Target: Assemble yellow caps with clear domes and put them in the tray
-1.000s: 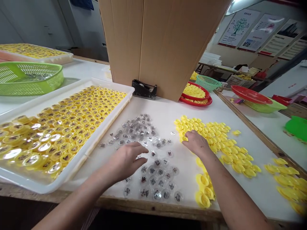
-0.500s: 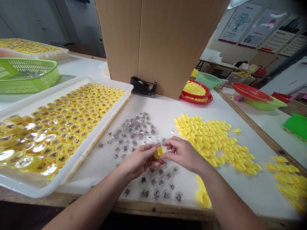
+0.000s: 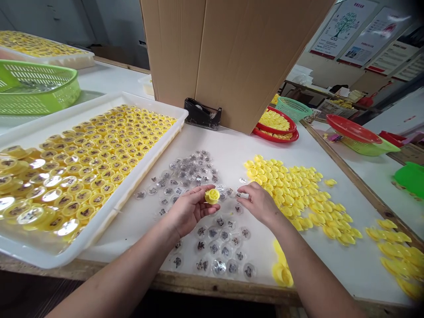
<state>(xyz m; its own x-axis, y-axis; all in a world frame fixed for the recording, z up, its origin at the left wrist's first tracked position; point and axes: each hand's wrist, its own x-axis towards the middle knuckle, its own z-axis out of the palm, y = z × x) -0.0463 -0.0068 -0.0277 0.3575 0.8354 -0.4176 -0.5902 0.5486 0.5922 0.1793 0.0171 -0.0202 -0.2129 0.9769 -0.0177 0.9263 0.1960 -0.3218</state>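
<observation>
The right grip (image 3: 260,204) has drawn away, fingers parted, leaving the yellow cup (image 3: 212,196) clamped in the left grip (image 3: 188,212) alone, clear discs (image 3: 213,232) below it, so the right is free.

Left hand (image 3: 191,211) and right hand (image 3: 260,204): both bare. Left forearm (image 3: 127,261), right forearm (image 3: 309,260) uncovered as far as seen, narrowing handward. Small mark (image 3: 276,213) near right wrist (image 3: 277,221).
</observation>
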